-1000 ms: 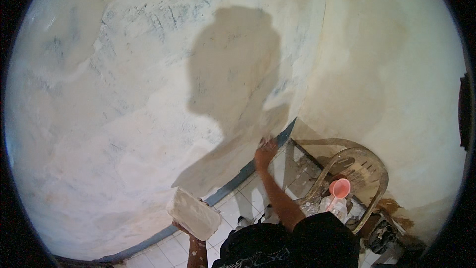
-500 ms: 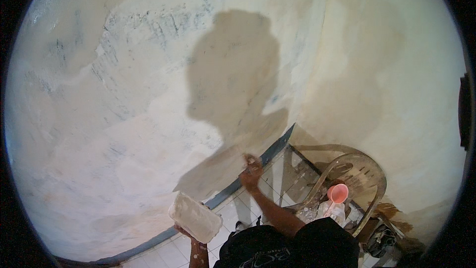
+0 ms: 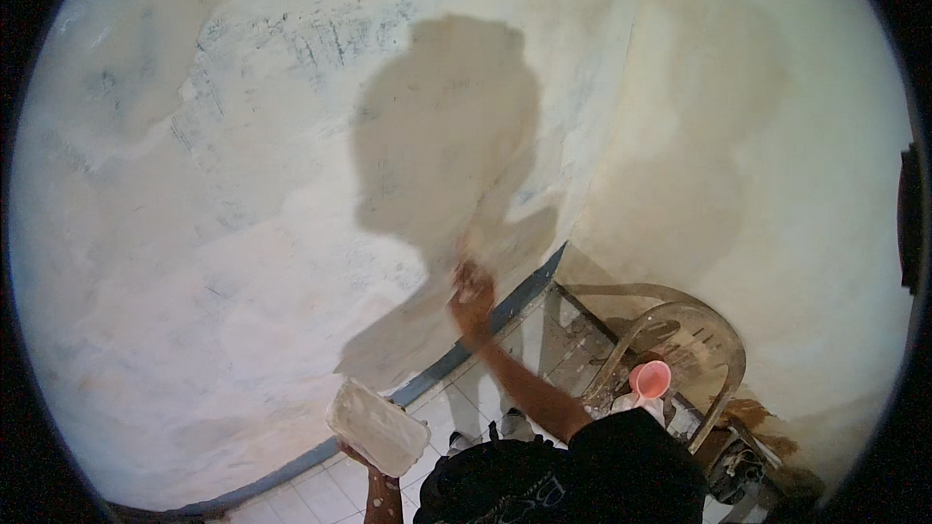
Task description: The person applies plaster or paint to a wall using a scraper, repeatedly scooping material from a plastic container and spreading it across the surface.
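My left hand [image 3: 353, 452] grips a whitish rectangular plastic tub [image 3: 377, 427] from beneath, low beside the wall. Pale smears coat the tub, and most of the fingers are hidden under it. Raised in front of the patchy white wall [image 3: 252, 262], my right hand [image 3: 472, 293] has its fingers curled closed. Motion smears the fingertips, and I cannot make out what they hold. Bluish-grey streaks and beige patches mark the wall. My shadow covers the area around the right hand.
A worn plastic armchair [image 3: 730, 359] stands in the corner at the right, with a pink cup [image 3: 650, 379] on it. Behind it lies a dark heap of clutter [image 3: 738, 471]. A blue-grey skirting strip [image 3: 432, 377] runs along the wall's foot above white floor tiles [image 3: 320, 497].
My right hand has moved up and slightly left along the wall. The tub in my left hand stays nearly in place, and the view has shifted a little.
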